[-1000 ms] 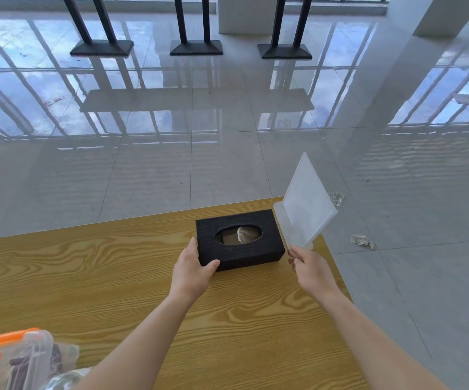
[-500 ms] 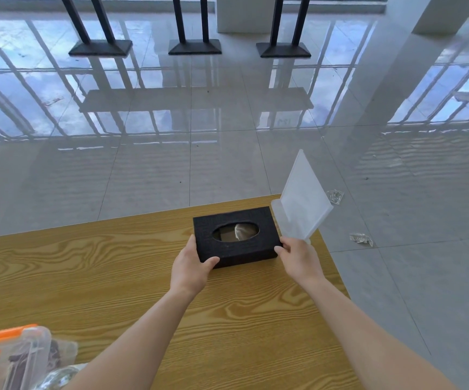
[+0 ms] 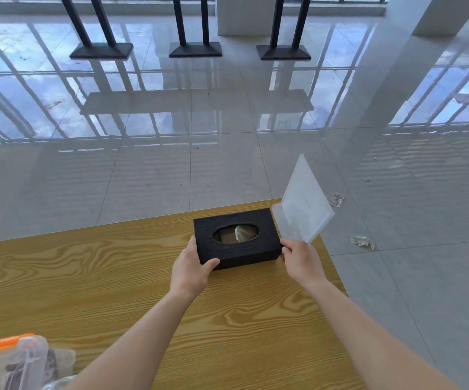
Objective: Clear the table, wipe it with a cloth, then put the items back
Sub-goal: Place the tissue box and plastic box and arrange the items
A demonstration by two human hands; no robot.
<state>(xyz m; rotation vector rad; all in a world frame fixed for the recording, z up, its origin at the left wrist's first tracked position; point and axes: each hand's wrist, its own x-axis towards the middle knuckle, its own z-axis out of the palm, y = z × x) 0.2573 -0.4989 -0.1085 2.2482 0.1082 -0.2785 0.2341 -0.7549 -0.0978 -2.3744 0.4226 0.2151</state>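
At the near left edge a clear tub [image 3: 11, 361] with an orange lid sat on the table [image 3: 87, 277], cut off by the frame. Further right, the left hand [image 3: 191, 270] was wrapped around the near left corner of the black box [image 3: 237, 237], thumb on the front face and fingers along the short left side. The box lay flat near the far right corner of the table, its oval slot up with a bit of tissue showing inside. It looked light and fairly stiff, with a textured skin that should not slip; taking it by both short ends seemed the safest hold, since a one-corner pinch might let it swing. The right hand [image 3: 302, 260] was pinched closed on the bottom edge of a frosted plastic stand [image 3: 302, 209], held upright just beside the box's right end. The stand looked rigid, thin and smooth, likely slippery and easily scratched, so best held low by its base.
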